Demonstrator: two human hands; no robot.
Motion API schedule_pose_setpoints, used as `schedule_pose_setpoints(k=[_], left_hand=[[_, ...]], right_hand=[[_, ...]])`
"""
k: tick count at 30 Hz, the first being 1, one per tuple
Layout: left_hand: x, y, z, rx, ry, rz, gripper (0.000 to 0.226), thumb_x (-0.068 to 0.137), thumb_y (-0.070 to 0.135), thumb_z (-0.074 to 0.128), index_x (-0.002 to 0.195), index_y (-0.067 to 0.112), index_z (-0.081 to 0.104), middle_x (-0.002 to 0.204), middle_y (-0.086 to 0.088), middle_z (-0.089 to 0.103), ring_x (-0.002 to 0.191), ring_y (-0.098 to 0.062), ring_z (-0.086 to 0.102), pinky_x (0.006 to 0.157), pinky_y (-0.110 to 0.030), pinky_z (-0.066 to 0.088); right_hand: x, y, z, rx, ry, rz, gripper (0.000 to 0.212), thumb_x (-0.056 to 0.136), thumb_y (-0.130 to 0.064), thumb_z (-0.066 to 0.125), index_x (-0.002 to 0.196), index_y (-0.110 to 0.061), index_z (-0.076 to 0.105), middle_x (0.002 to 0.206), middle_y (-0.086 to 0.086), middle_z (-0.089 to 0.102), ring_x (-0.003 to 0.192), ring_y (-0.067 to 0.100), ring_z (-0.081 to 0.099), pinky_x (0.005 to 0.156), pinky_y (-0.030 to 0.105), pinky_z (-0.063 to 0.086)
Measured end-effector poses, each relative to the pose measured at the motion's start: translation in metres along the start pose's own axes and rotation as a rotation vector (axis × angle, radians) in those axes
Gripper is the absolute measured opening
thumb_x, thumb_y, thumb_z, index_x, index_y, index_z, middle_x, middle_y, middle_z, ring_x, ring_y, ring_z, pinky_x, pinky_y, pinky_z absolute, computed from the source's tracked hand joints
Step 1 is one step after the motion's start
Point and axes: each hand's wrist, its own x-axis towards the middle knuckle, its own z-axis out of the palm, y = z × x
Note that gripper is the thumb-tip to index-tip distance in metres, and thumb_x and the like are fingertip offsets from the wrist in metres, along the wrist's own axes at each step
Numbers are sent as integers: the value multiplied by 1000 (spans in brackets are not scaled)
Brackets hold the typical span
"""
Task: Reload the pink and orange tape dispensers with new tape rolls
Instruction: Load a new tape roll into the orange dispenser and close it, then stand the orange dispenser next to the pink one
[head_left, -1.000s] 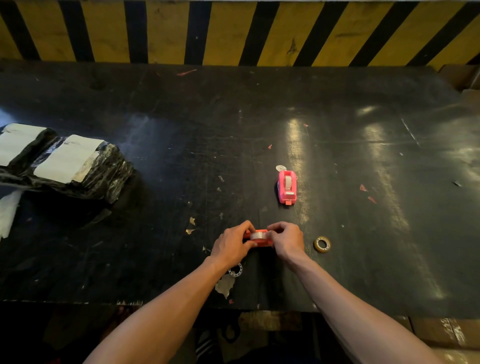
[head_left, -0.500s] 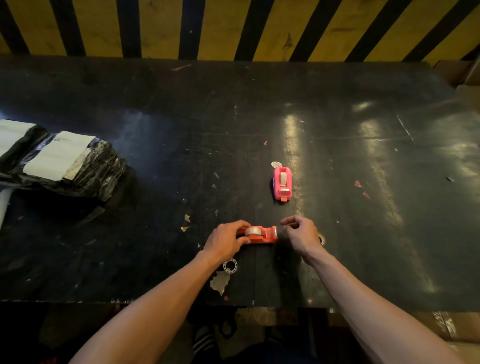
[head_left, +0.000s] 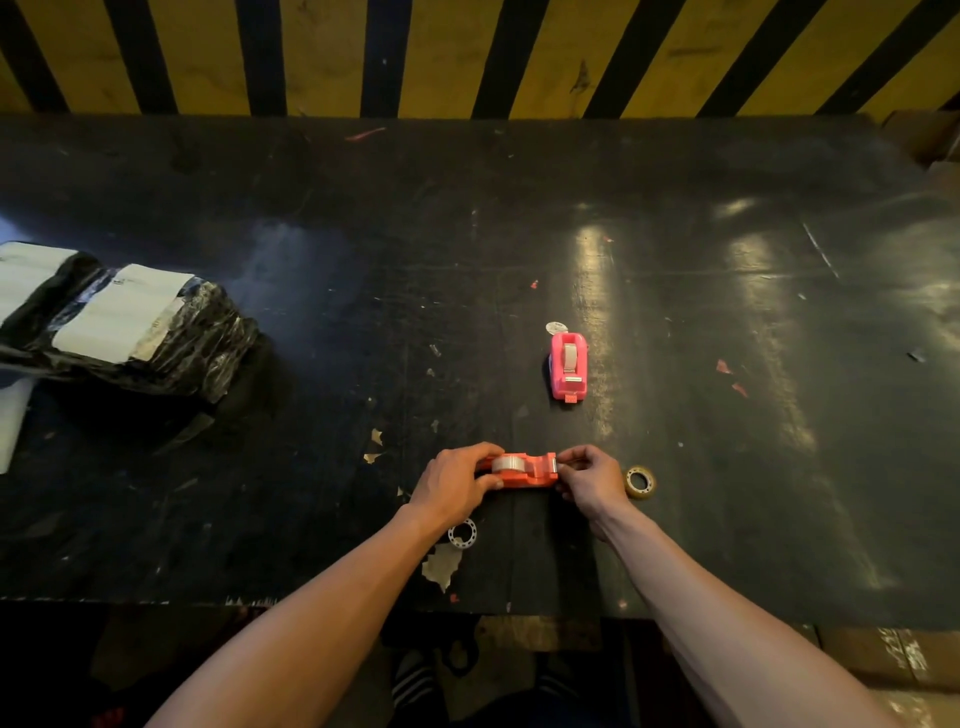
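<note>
A scuffed black worktop (head_left: 311, 218) runs beneath a yellow-and-black striped wall, with a black plastic-wrapped bundle (head_left: 130, 332) at the left of the frame. At lower centre lies the small orange plastic tape dispenser (head_left: 522, 470), a clear tape roll (head_left: 506, 462) seated in it. The left hand (head_left: 457, 486) has its fingers clamped on the roll end; the right hand (head_left: 592, 475) pinches its fingers together at the cutter end, apparently on the tape's free end. The dispenser looks light and rigid, likely to skid, so bracing its body is wise; the tape is thin and sticky. The pink plastic tape dispenser (head_left: 569, 366) stands above it, right of centre, already holding a roll.
</note>
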Motion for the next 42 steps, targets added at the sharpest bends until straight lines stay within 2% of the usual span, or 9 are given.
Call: schedule_pose_setpoints(k=[9, 12, 15, 18, 21, 24, 27, 32, 42], left_hand=[[9, 1, -12, 116, -19, 44, 51, 96, 22, 65, 145, 28, 52, 148, -3, 47, 136, -21, 46, 115, -43, 40], [18, 3, -22, 181, -14, 22, 53, 98, 21, 62, 148, 33, 48, 126, -1, 44, 114, -17, 49, 106, -37, 46], [23, 2, -25, 79, -35, -14, 67, 98, 16, 61, 156, 33, 33, 122, -3, 56, 109, -17, 59, 104, -39, 49], [25, 1, -22, -94, -4, -62, 77, 96, 11, 63, 159, 28, 24, 124, -4, 66, 111, -16, 65, 106, -42, 49], [26, 0, -15, -156, -25, -74, 77, 98, 8, 59, 160, 26, 18, 139, -4, 61, 122, -17, 62, 110, -44, 46], [25, -9, -10, -93, -19, -58, 74, 98, 14, 58, 160, 28, 18, 150, -2, 52, 138, -19, 49, 115, -46, 41], [23, -32, -10, 201, 26, -113, 70, 100, 36, 54, 159, 32, 17, 168, 0, 20, 155, -24, 15, 123, -52, 22], [10, -74, -11, 388, -123, -230, 76, 100, 62, 30, 154, 43, -20, 160, 3, -35, 149, -32, -29, 120, -55, -13], [15, -79, -11, 368, -197, -243, 76, 101, 61, 27, 148, 44, -30, 147, 5, -48, 134, -28, -45, 114, -57, -23]], right_hand=[[-3, 3, -2, -165, -81, -27, 14, 89, -7, 65, 89, -21, 65, 95, 8, 72, 81, 23, 69, 66, 36, 58], [-1, -1, -6, -198, -71, -105, 27, 91, -3, 53, 94, -28, 64, 108, 8, 72, 94, 25, 69, 85, 45, 59], [-6, -7, -8, -227, -238, -157, 29, 96, -17, 56, 122, -26, 63, 123, 5, 66, 105, 18, 64, 99, 42, 52], [-13, -7, 2, -444, -397, -244, 71, 83, -41, 73, 146, -25, 43, 139, 1, 54, 123, 17, 54, 108, 39, 44], [-16, -4, 23, -581, -307, -314, 91, 80, -36, 78, 155, -22, 27, 147, 4, 45, 134, 20, 45, 113, 35, 37], [-20, -4, 37, -577, -177, -337, 82, 86, -35, 72, 154, -19, 29, 145, 6, 47, 131, 20, 49, 110, 35, 41], [-16, -8, 47, -569, -129, -336, 73, 89, -35, 67, 152, -17, 33, 140, 7, 49, 124, 20, 54, 105, 34, 45], [4, -39, 62, -553, -89, -326, 68, 90, -31, 66, 149, -14, 36, 140, 11, 48, 126, 27, 53, 106, 36, 43], [62, -88, 85, -576, 6, -281, 50, 86, -34, 66, 129, -10, 55, 126, 17, 58, 111, 36, 61, 94, 38, 48]])
